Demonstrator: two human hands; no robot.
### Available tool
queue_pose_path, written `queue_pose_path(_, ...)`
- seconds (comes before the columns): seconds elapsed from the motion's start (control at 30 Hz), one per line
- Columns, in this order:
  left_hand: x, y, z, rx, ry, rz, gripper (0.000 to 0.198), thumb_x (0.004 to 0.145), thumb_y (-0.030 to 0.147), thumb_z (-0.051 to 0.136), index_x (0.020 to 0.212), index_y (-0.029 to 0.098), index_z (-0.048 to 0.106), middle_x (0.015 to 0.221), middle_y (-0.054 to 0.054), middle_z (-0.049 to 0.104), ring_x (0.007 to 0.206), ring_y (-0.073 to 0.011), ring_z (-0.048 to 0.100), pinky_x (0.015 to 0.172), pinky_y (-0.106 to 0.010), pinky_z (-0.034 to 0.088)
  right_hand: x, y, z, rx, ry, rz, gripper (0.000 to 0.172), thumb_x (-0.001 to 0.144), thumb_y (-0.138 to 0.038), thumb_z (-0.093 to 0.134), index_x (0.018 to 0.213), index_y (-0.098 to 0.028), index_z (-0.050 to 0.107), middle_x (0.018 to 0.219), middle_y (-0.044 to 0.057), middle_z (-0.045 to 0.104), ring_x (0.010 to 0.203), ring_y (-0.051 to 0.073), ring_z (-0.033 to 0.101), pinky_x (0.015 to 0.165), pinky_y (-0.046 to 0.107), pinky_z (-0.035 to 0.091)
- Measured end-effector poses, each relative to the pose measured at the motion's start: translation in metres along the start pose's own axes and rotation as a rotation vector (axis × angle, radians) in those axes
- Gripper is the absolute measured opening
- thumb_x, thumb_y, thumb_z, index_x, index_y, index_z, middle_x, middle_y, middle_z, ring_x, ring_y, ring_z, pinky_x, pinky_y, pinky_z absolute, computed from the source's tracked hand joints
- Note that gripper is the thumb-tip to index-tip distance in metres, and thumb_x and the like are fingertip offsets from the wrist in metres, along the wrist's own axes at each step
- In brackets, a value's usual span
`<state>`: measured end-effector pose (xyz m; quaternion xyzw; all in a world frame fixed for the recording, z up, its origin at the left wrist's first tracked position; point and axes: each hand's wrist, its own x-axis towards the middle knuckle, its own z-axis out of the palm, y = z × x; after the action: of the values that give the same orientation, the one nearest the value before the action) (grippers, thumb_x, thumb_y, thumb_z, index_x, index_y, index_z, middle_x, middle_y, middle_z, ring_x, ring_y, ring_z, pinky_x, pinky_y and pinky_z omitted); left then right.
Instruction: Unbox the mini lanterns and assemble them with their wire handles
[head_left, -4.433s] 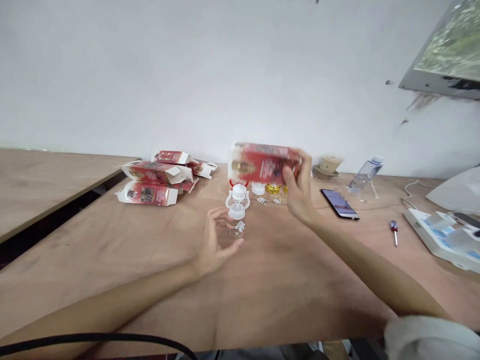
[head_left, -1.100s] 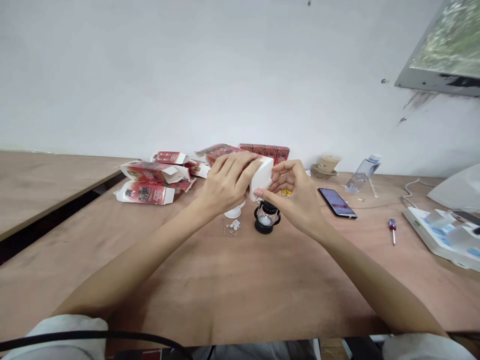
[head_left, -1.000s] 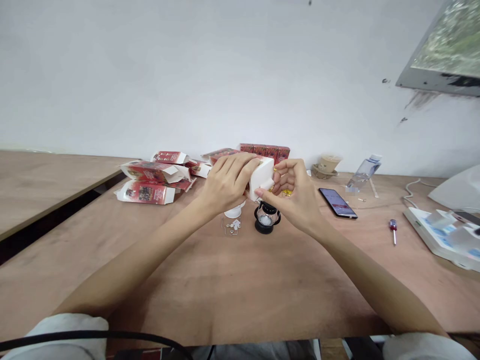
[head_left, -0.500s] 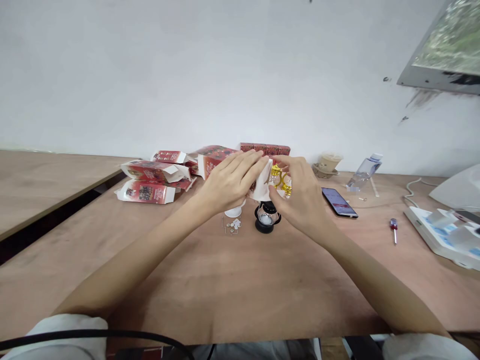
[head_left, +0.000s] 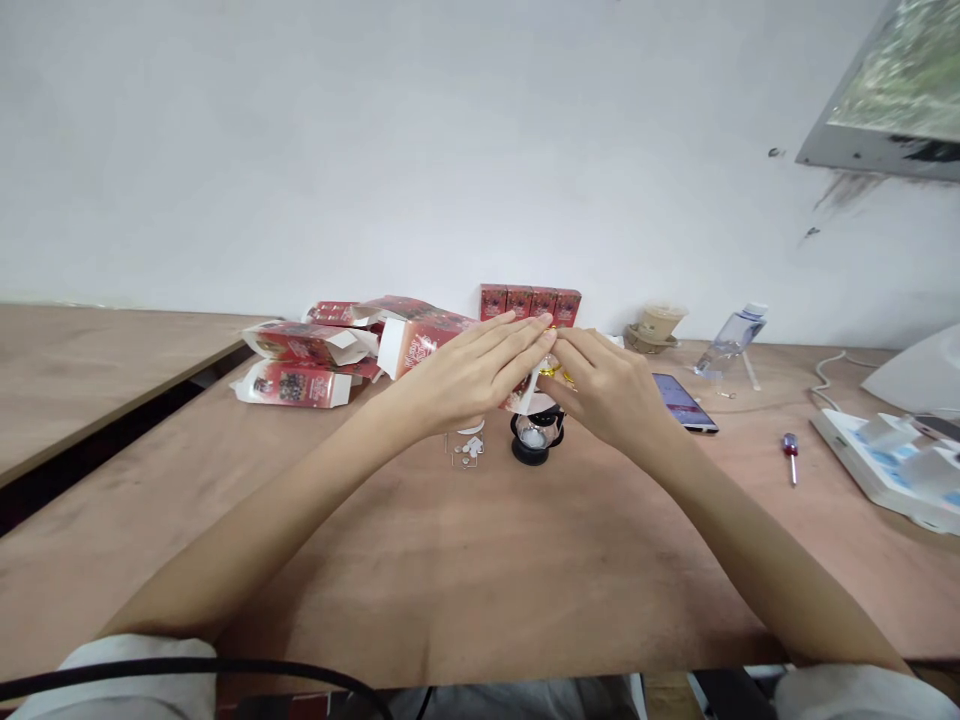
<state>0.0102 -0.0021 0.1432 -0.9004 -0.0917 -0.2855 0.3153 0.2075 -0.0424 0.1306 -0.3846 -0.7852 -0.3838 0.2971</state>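
Observation:
My left hand (head_left: 484,370) lies over a red printed cardboard box (head_left: 427,342) and grips it, fingers held together. The box's far side and much of its middle are hidden under that hand. At the box's right end, my right hand (head_left: 596,380) has its fingers bent in and its thumb by the white end flap (head_left: 531,392), closed on that end. A small black lantern (head_left: 530,448) stands upright just below the flap. Gold parts (head_left: 559,372) show between the hands, mostly covered. Small white and metal pieces (head_left: 469,450) lie left of the lantern.
Several open red boxes (head_left: 296,385) are heaped at the left. A row of small red boxes (head_left: 529,300) stands by the wall. To the right are a phone (head_left: 684,403), a cup (head_left: 658,325), a tilted bottle (head_left: 733,338), a screwdriver (head_left: 790,458) and a power strip (head_left: 885,470).
My right hand has moved left and its fingers have closed in on the box's flap end. The box's left end has shifted slightly left and down under my left hand.

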Motion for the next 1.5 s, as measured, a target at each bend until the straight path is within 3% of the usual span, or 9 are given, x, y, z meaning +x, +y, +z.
queue_pose_path(0.3,-0.002,-0.006,-0.012,-0.019,-0.006,-0.035,0.048,0.091,0.023,0.045,0.136,0.01,0.035,0.132,-0.015,0.054,0.125,-0.0216,0.049,0.108,-0.041,0.037,0.004,-0.002,-0.016,0.108,-0.014,-0.003,0.022,0.087,-0.018,0.044,0.102,-0.014,0.059,0.096,0.01,0.067,0.081,0.018,0.062,0.068,0.028,0.048)
queue_pose_path(0.53,-0.004,-0.015,-0.022,-0.007,-0.114,-0.12,0.057,0.089,0.041,0.049,0.135,0.01,0.036,0.131,-0.017,0.054,0.121,-0.0249,0.051,0.106,-0.042,0.033,0.004,0.001,-0.038,0.191,-0.23,0.035,0.03,0.091,-0.022,0.039,0.114,-0.014,0.056,0.089,0.009,0.066,0.072,0.017,0.06,0.062,0.028,0.045)
queue_pose_path(0.67,-0.008,-0.02,-0.025,-0.069,-0.175,-0.138,0.047,0.091,0.033,0.047,0.133,0.014,0.04,0.127,-0.014,0.058,0.116,-0.0234,0.055,0.1,-0.04,0.038,0.004,0.007,-0.051,0.258,-0.284,0.009,0.033,0.094,-0.023,0.034,0.12,-0.018,0.055,0.089,0.008,0.067,0.073,0.017,0.061,0.063,0.028,0.045)
queue_pose_path(0.8,-0.01,-0.024,-0.032,-0.106,-0.18,-0.195,0.046,0.091,0.026,0.042,0.137,0.019,0.036,0.133,-0.011,0.053,0.121,-0.0227,0.051,0.097,-0.038,0.04,0.005,0.013,-0.059,0.314,-0.237,0.013,0.032,0.096,-0.023,0.033,0.117,-0.022,0.056,0.095,0.005,0.068,0.076,0.015,0.063,0.064,0.027,0.045)
queue_pose_path(0.97,-0.015,-0.037,-0.046,0.068,-0.213,-0.315,0.047,0.089,0.02,0.036,0.136,0.013,0.039,0.132,-0.013,0.054,0.118,-0.0228,0.053,0.091,-0.035,0.045,0.003,0.021,-0.063,0.311,-0.19,0.022,0.029,0.095,-0.023,0.037,0.115,-0.023,0.058,0.096,0.004,0.069,0.08,0.015,0.064,0.066,0.027,0.046)
queue_pose_path(1.07,-0.026,-0.052,-0.05,0.209,-0.165,-0.365,0.047,0.087,0.017,0.035,0.132,0.007,0.044,0.128,-0.015,0.058,0.112,-0.0207,0.058,0.085,-0.03,0.048,0.002,0.022,-0.065,0.286,-0.182,0.023,0.028,0.095,-0.025,0.038,0.114,-0.022,0.058,0.094,0.005,0.069,0.082,0.016,0.065,0.066,0.027,0.045)
queue_pose_path(1.23,-0.049,-0.079,-0.05,0.325,-0.057,-0.562,0.054,0.075,0.006,0.039,0.125,0.02,0.055,0.101,0.001,0.072,0.084,-0.0105,0.064,0.069,-0.021,0.047,0.001,0.022,-0.066,0.277,-0.188,0.024,0.026,0.094,-0.023,0.04,0.112,-0.022,0.059,0.09,0.004,0.069,0.079,0.016,0.064,0.065,0.026,0.044)
queue_pose_path(1.37,-0.065,-0.097,-0.046,0.153,-0.001,-0.649,0.052,0.081,0.006,0.037,0.125,0.028,0.053,0.12,0.01,0.063,0.104,-0.0108,0.058,0.089,-0.031,0.045,0.001,0.021,-0.064,0.271,-0.231,0.047,0.027,0.094,-0.026,0.038,0.11,-0.023,0.06,0.09,0.004,0.069,0.078,0.017,0.064,0.065,0.028,0.044)
queue_pose_path(1.5,-0.086,-0.118,-0.032,0.055,-0.077,-0.674,0.047,0.09,0.013,0.037,0.13,0.036,0.044,0.136,0.02,0.047,0.128,-0.0126,0.041,0.114,-0.05,0.017,0.002,0.021,-0.062,0.242,-0.359,0.096,0.031,0.094,-0.032,0.035,0.11,-0.023,0.061,0.091,0.005,0.07,0.078,0.02,0.064,0.065,0.031,0.045)
